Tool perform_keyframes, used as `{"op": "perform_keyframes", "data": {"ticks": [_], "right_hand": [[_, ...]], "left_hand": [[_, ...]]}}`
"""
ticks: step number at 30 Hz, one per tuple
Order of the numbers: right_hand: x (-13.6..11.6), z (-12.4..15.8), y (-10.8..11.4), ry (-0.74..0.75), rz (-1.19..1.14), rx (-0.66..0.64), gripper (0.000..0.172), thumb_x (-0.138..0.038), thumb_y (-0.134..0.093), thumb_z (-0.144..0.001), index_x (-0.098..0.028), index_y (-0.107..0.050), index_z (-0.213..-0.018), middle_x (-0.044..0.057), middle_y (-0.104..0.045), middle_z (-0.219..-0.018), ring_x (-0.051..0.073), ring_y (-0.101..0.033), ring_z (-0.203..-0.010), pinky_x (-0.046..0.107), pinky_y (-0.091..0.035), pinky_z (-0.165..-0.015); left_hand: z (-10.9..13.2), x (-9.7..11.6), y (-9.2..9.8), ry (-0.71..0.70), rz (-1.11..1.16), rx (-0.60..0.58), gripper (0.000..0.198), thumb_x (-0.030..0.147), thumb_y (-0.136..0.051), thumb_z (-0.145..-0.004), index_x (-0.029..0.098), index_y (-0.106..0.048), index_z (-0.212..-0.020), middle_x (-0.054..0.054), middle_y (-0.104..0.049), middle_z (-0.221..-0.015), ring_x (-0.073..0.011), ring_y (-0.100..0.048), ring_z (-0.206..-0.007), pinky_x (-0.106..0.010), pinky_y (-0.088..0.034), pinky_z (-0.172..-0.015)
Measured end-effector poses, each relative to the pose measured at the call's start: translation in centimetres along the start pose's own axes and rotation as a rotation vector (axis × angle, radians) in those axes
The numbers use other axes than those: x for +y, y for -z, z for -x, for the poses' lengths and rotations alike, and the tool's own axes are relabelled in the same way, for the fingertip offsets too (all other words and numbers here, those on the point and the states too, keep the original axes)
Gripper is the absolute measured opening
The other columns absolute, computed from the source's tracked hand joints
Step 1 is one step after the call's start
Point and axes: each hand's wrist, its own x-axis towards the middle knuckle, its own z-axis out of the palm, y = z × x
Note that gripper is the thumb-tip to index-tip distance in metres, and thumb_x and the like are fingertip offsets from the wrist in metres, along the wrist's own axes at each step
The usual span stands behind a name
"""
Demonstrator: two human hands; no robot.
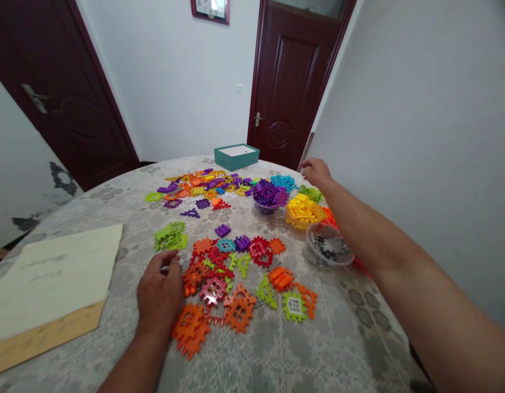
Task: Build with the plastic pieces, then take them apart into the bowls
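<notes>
left hand (160, 292) beside orange pieces (195, 341), right hand (316, 172) toward surface's right edge: both are curled, whether closed cannot be told; paper (59, 273) writing is blurred.

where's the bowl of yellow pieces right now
In the head view, the bowl of yellow pieces sits right of centre, between the bowl of purple pieces and the bowl of grey pieces.

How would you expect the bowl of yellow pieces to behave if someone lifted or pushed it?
The bowl looks like thin, see-through plastic, so it may flex slightly when squeezed. The yellow pieces are heaped above its rim, so a few could tumble off if it tilts.
</notes>
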Motion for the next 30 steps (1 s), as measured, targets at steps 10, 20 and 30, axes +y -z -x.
{"op": "perform_keyframes", "data": {"ticks": [10, 20, 30], "right_hand": [[-8.2, 19.2, 2.0, 0.159, -0.317, -0.243, 0.028, -0.018, -0.052, -0.093, -0.017, -0.075, -0.109, 0.005, -0.071, -0.08, 0.017, -0.067, -0.068, 0.033, -0.058, -0.071], [-7.0, 29.7, -5.3, 0.325, 0.042, -0.236, 0.031, -0.011, -0.052, -0.092, -0.017, -0.075, -0.111, 0.014, -0.074, -0.113, 0.027, -0.064, -0.111, 0.042, -0.047, -0.104], [-6.9, 30.2, -7.4, 0.348, 0.264, -0.366, 0.061, -0.037, -0.065, -0.093, -0.019, -0.056, -0.151, 0.016, -0.058, -0.151, 0.033, -0.05, -0.137, 0.047, -0.036, -0.116]], "left_hand": [[-0.1, -0.7, -1.5, -0.117, 0.057, 0.006, 0.032, 0.032, -0.054, -0.093, 0.02, -0.074, -0.115, -0.008, -0.078, -0.111, -0.0251, -0.071, -0.103, -0.037, -0.053, -0.099], [-0.1, -0.3, -1.7, -0.14, 0.046, -0.004, 0.031, 0.028, -0.053, -0.092, 0.018, -0.075, -0.112, -0.01, -0.078, -0.11, -0.025, -0.07, -0.106, -0.037, -0.051, -0.1], [-0.3, -0.6, -2.3, -0.184, 0.003, -0.01, 0.03, 0.024, -0.051, -0.092, 0.018, -0.075, -0.11, -0.011, -0.077, -0.111, -0.0267, -0.07, -0.108, -0.038, -0.05, -0.101]]}}
